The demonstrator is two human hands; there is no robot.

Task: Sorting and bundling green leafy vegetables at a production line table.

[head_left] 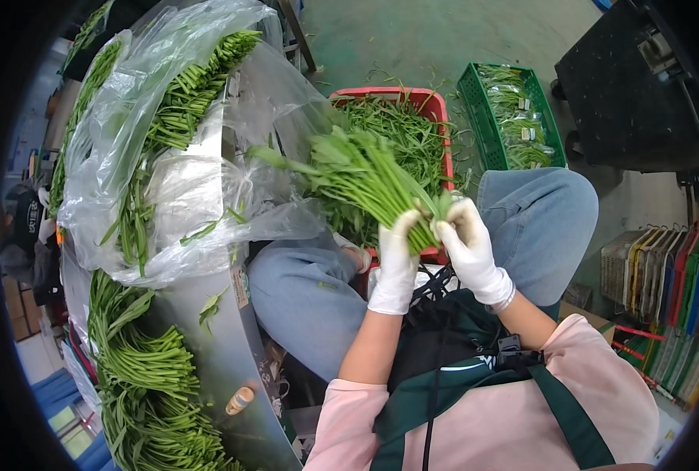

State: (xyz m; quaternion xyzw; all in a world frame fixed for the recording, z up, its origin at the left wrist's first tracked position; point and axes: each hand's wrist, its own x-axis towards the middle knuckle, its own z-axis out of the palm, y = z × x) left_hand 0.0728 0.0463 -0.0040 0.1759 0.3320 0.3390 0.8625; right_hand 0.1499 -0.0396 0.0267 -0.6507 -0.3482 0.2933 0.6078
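My left hand point(398, 259), in a white glove, grips a bunch of long-stemmed leafy greens point(373, 182) that look like water spinach. The stem ends point towards me and the leafy tops lean away over a red plastic crate point(441, 118). Close against the stems, my right hand point(470, 247), also gloved, pinches a green leaf point(444, 203) between thumb and fingers. Loose leaves and thin stems point(402, 129) fill the crate between my knees. The held bunch hides part of them.
On the metal table point(208, 318) to my left lie stacked greens point(143, 359), plastic sheeting point(178, 247) and a small cylindrical object point(240, 400). A green crate point(473, 112) holds packed greens. Beyond it stands a black bin point(632, 100); stacked crates point(667, 277) are at right.
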